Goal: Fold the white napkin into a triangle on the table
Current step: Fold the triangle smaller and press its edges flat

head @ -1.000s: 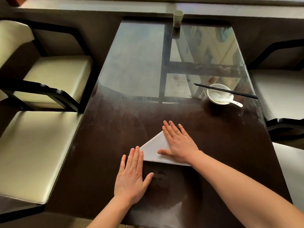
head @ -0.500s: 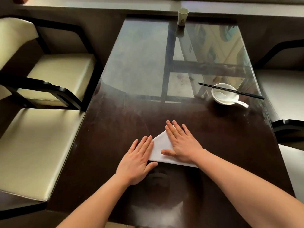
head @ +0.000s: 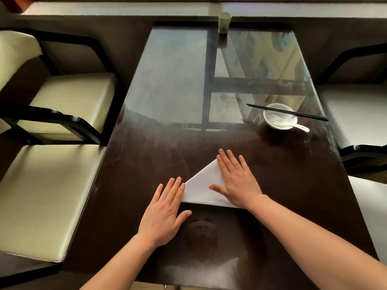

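Observation:
The white napkin [head: 201, 188] lies flat on the dark glass-topped table [head: 146, 164] in a triangle shape, near the front middle. My right hand [head: 236, 181] rests palm down on the napkin's right part, fingers spread, and hides that side. My left hand [head: 165, 210] lies flat on the table at the napkin's left corner, its fingertips touching the napkin's left edge. Neither hand grips anything.
A white bowl [head: 279, 116] with a white spoon [head: 293, 124] sits at the right, black chopsticks [head: 287, 112] laid across it. A paper cup [head: 224, 23] stands at the far edge. Cream-cushioned chairs [head: 48, 191] flank the table on both sides.
My left hand slid up onto the napkin's left corner, then drew back down and left along the edge. My right hand stayed pressed on the napkin.

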Demonstrator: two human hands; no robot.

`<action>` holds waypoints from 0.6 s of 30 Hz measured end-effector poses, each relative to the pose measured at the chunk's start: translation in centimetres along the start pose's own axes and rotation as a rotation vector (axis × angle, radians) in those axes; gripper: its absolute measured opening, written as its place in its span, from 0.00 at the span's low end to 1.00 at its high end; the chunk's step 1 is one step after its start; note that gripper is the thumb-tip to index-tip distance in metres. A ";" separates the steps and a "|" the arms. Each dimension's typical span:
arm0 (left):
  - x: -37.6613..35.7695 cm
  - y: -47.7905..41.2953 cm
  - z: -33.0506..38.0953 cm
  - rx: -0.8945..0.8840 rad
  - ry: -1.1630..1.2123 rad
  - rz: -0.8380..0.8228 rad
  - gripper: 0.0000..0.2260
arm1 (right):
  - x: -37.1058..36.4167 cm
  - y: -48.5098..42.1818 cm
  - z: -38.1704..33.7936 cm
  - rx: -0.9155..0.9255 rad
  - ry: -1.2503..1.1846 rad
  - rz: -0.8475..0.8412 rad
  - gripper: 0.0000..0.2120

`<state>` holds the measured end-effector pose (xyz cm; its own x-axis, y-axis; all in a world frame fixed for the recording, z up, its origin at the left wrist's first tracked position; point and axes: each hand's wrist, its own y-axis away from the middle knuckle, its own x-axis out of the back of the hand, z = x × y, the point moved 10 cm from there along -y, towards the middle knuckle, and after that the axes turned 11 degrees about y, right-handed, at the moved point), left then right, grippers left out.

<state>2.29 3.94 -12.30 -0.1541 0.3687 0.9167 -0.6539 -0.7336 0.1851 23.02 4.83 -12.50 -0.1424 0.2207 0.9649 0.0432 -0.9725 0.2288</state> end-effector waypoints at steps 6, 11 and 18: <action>0.4 -7.8 5.3 -0.164 -0.001 0.022 0.29 | -0.5 1.5 0.2 -0.100 -0.057 -0.013 0.48; -1.6 -12.4 6.8 -0.276 -0.064 -0.127 0.29 | -2.3 1.8 0.8 -0.117 -0.063 -0.063 0.47; -2.7 -12.5 6.3 -0.262 -0.105 -0.092 0.34 | -3.6 3.8 1.4 -0.110 -0.062 -0.087 0.49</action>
<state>15.55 8.52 -14.85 -0.0170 0.3555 0.9345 -0.8325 -0.5227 0.1837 25.09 0.44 -14.91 -0.0793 0.3051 0.9490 -0.0758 -0.9511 0.2994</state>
